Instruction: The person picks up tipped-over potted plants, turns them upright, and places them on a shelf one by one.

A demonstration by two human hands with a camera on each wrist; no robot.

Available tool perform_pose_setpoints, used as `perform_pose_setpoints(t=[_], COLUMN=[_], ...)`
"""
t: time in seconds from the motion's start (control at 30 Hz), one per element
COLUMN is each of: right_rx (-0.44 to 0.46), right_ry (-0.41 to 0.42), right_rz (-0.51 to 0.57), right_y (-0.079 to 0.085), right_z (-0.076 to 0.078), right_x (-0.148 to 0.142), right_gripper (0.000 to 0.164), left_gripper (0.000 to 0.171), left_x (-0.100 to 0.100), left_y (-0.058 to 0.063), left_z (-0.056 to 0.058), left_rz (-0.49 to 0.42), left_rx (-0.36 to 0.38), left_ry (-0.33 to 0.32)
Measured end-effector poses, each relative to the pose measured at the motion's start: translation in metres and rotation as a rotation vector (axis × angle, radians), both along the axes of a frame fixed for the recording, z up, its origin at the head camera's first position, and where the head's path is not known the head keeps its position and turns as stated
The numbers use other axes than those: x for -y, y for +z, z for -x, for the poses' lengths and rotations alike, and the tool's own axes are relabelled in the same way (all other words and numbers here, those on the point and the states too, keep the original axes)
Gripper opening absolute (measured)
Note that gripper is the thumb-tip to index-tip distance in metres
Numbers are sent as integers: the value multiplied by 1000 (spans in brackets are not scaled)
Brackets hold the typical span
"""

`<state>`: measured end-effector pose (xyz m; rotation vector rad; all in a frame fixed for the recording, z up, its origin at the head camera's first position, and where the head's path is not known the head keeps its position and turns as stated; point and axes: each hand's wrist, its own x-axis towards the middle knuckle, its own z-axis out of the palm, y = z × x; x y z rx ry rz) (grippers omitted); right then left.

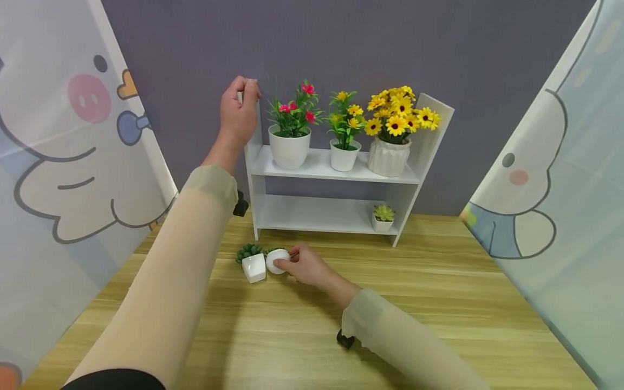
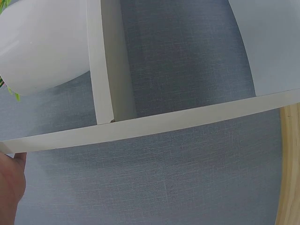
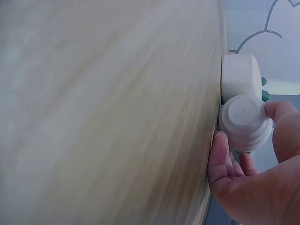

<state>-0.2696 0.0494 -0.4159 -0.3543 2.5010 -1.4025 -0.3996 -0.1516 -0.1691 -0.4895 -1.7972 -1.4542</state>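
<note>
My left hand (image 1: 239,111) grips the upper end of the left side panel of a white two-tier shelf (image 1: 336,214). In the left wrist view the thumb side of that hand (image 2: 10,185) shows at the panel's end. Low on the table, my right hand (image 1: 309,265) pinches a small round white pot (image 1: 277,261), tipped on its side with its base toward me. Its plant is mostly hidden behind it. In the right wrist view the fingers lie around the ribbed pot (image 3: 243,117). Just left of it, a square white pot with a green succulent (image 1: 254,267) lies tilted.
The upper tier holds a pot of pink-red flowers (image 1: 290,146), a smaller yellow-flowered pot (image 1: 344,157) and a ribbed pot of yellow daisies (image 1: 389,157). A small succulent pot (image 1: 382,221) stands on the lower tier's right. Printed curtains flank the wooden table (image 1: 302,346).
</note>
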Motion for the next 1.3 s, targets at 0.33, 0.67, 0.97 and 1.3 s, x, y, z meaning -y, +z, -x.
perform_pose_setpoints(t=[0.33,0.67,0.97,1.3], right_rx=[-9,-4,-8,-20], right_ry=[85,151,186,251], right_rz=[-14,25,17,18], right_y=[2,2,0,-1], right_z=[-1,-3,-4,-6], right_x=[-8,-17,-21,-27], right_gripper=[61,56,63,66], left_gripper=[30,29,29,29], left_x=[0,0,0,0], left_y=[0,0,0,-1], left_z=[0,-1,-1,0], left_rz=[5,14,3,0], left_rx=[-3,12,-7,-7], left_ry=[5,13,5,6])
